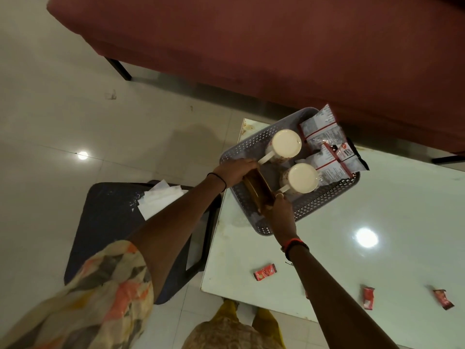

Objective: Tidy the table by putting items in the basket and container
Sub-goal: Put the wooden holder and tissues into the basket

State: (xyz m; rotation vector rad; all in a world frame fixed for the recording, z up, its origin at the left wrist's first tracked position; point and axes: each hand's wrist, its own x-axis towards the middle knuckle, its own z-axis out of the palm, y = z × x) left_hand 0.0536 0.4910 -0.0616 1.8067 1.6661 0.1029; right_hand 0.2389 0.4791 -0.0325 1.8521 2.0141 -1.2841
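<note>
A grey perforated basket (324,200) stands at the far left corner of the white table (377,210). Inside it are two cream mugs, one farther (285,146) and one nearer (302,178), and several grey snack packets (327,144). A brown wooden tray (259,187) stands on edge inside the basket's left side. My left hand (235,171) grips its far end and my right hand (280,210) grips its near end. Three red wrappers lie on the table: one near the front (264,271), one to its right (367,297) and one farther right (444,299).
A dark container (113,222) sits on the floor left of the table with white crumpled paper (161,197) in it. A maroon sofa (276,51) runs behind the table. The floor (63,122) is glossy pale tile.
</note>
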